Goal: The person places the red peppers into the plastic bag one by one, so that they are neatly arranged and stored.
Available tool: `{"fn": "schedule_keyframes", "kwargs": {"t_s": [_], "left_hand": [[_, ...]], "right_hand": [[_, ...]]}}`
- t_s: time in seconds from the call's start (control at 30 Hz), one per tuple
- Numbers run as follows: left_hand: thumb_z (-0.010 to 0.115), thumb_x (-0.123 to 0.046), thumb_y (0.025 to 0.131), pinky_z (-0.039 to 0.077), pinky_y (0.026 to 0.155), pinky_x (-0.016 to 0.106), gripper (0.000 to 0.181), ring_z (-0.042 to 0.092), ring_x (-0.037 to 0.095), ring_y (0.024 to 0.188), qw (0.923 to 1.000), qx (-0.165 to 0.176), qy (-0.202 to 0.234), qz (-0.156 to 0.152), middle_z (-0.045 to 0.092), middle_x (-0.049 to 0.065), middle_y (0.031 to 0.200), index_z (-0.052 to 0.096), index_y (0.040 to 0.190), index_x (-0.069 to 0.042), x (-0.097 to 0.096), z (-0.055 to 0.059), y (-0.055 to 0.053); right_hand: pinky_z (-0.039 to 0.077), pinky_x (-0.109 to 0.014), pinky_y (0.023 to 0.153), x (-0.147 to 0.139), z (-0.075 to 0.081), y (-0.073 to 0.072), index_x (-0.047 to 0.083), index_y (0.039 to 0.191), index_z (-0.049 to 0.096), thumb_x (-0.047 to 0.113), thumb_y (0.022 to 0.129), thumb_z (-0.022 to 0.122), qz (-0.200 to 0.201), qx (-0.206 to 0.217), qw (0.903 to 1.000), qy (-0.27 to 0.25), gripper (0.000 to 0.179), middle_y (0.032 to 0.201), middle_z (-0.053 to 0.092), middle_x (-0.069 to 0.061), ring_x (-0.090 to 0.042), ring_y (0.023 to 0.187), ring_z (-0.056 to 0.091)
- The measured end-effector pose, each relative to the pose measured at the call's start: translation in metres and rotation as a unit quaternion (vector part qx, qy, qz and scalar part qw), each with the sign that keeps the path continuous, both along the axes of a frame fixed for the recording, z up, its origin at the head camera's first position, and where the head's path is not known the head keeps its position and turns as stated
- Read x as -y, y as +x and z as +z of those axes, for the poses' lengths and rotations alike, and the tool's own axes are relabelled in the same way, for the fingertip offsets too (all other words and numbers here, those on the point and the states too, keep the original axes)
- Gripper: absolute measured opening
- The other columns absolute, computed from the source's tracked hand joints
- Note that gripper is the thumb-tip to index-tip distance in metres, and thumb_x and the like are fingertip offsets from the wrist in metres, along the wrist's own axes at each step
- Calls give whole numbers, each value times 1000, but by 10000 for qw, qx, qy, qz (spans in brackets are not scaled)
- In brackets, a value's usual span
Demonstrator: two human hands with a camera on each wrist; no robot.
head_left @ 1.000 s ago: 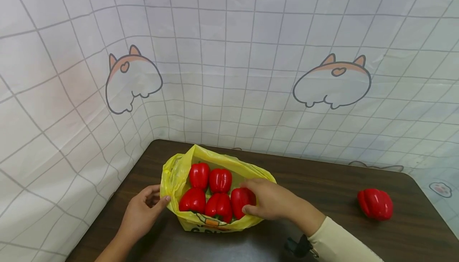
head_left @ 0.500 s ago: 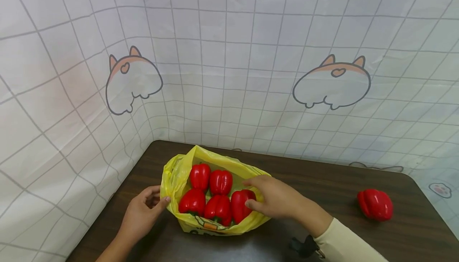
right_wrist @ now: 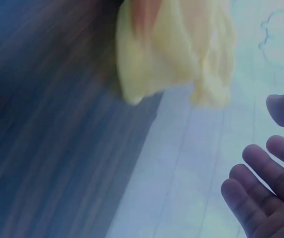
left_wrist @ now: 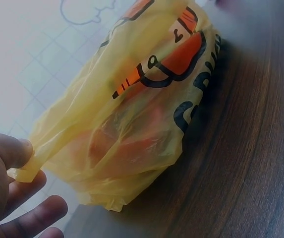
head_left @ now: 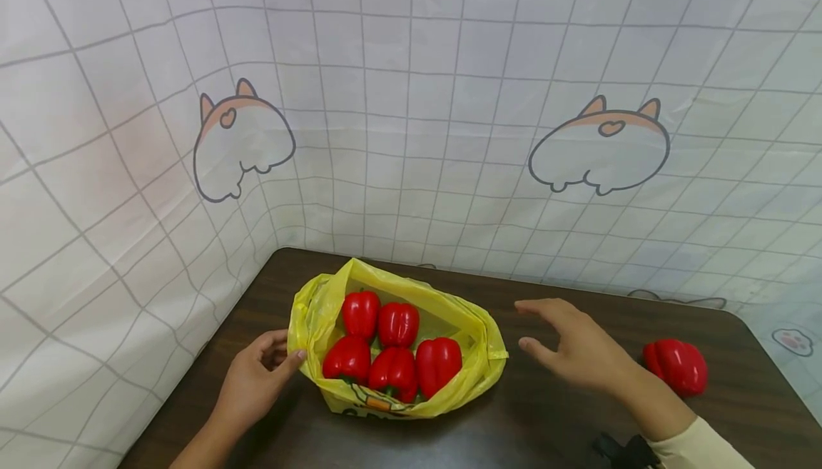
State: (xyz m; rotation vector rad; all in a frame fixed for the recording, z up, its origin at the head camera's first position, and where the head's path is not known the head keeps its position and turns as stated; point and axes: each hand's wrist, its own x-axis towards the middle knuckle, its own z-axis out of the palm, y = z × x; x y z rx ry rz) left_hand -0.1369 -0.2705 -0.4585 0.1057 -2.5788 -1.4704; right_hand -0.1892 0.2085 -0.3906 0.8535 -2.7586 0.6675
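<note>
A yellow plastic bag [head_left: 488, 344] stands with its mouth spread wide, several red bell peppers [head_left: 439, 363] inside it. At its left rim my left hand [head_left: 255, 376] pinches the plastic between thumb and finger; the left wrist view shows the pinched edge [left_wrist: 28, 173] close up. To the right of the bag, above the table, my right hand [head_left: 587, 344] holds nothing, thumb and fingers apart. Farther right, beyond my right wrist, one more red bell pepper [head_left: 677, 367] lies loose on the table, partly overlapped by the forearm.
The dark wood-grain table [head_left: 475, 444] has a rounded far right corner. A white gridded sheet [head_left: 411, 133] with cartoon prints hangs behind and to the left. A thin cord [head_left: 681, 300] lies along the back edge.
My right hand has let go of a pepper in the bag, drawn out and moved right toward the loose pepper. The bag's right side now shows. My left hand keeps its place.
</note>
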Motion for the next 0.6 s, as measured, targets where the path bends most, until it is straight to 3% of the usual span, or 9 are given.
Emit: {"fn": "schedule_keyframes", "kwargs": {"t_s": [0.27,0.47,0.6], "left_hand": [[78,-33,94,54,73,27,47,66,16,88,10000,-11,-18,-1,73,4,104,66,129,-5,0,-1,-1],[78,-36,94,54,72,28,49,66,16,88,10000,-10,-2,-19,73,4,105,66,130,-5,1,-1,0],[78,-35,94,54,71,28,49,66,16,87,10000,-17,-4,5,73,4,104,65,130,-5,1,-1,0]], "right_hand": [[52,-58,90,-46,-5,2,10,144,56,28,93,80,-708,295,9971,20,59,138,60,-11,-37,115,62],[48,-64,89,-78,-11,3,7,147,52,41,97,72,-1019,400,9940,56,64,142,55,-18,-44,118,57],[49,-62,84,-99,-16,5,3,147,50,39,97,73,-1195,340,9921,179,65,140,54,-23,-45,110,58]]}}
